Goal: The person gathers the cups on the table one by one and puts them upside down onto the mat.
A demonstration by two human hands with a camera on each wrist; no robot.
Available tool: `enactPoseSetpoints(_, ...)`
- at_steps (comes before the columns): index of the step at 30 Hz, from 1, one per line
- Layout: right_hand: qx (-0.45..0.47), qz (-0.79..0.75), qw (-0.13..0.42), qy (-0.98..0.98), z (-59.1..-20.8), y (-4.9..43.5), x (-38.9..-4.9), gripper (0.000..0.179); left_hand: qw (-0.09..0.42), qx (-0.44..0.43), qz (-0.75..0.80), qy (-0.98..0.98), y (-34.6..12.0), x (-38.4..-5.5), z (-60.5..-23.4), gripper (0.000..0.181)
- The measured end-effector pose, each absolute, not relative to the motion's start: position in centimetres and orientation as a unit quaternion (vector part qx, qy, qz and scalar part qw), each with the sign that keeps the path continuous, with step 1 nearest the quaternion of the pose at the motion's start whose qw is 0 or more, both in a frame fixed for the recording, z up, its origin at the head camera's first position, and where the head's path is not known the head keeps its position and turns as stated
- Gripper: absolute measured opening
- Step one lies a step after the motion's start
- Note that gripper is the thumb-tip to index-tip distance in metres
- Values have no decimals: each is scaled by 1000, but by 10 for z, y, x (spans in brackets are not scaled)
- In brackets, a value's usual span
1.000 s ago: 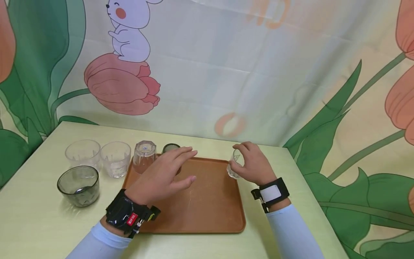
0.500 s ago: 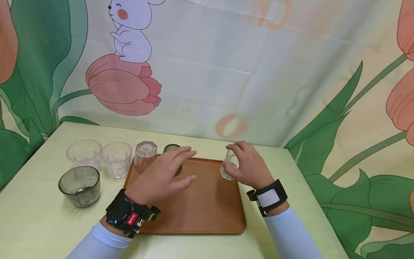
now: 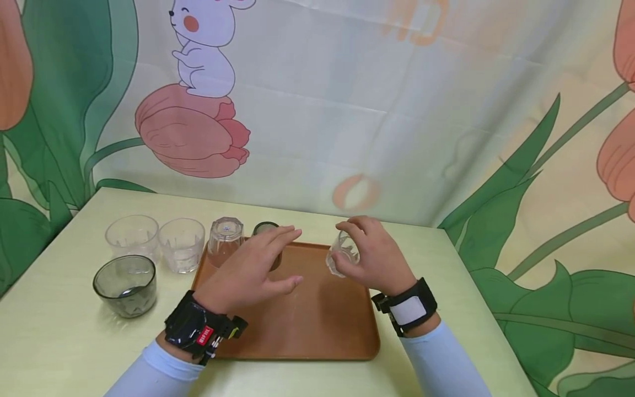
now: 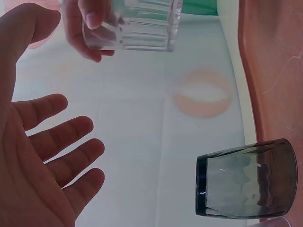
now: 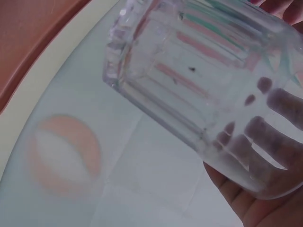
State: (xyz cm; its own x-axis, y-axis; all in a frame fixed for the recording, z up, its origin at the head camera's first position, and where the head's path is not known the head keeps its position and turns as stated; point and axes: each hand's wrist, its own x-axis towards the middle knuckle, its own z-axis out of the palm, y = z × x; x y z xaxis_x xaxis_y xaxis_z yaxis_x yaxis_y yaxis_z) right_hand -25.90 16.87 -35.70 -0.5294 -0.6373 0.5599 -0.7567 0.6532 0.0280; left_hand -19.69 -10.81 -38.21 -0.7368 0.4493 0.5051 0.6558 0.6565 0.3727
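Note:
My right hand (image 3: 374, 256) grips a clear fluted drinking glass (image 3: 342, 251) by its upper part, tilted, above the right side of the brown tray (image 3: 317, 325). In the right wrist view, fingers show through the wall of the same glass (image 5: 165, 90), and its thick base points away from the hand. My left hand (image 3: 243, 273) hovers over the tray's left side with fingers extended and thumb apart, holding nothing. Behind it, partly hidden, a smoky grey glass (image 4: 241, 184) stands upright on the tray. An upside-down clear glass (image 3: 225, 242) is at the tray's back left corner.
Left of the tray, two clear glasses, one wide (image 3: 131, 237) and one narrower (image 3: 182, 245), stand on the pale table (image 3: 54, 325). A smoky grey bowl-shaped glass (image 3: 125, 286) is in front of them. A printed curtain (image 3: 297, 110) hangs behind the table.
My right hand has moved left with the clear glass, from the tray's right edge to over the tray, tilting the glass more. The left hand stays nearly still.

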Motion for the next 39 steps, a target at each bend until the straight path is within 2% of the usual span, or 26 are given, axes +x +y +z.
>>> enactPoseSetpoints(20, 464, 144, 292, -824, -345, 145, -236, 49, 180, -305, -264, -897, -107, -197, -385, 82)
enactPoseSetpoints(39, 492, 179, 301, -797, -336, 130, -226, 50, 196, -321, -267, -887, -105, -197, -383, 78)
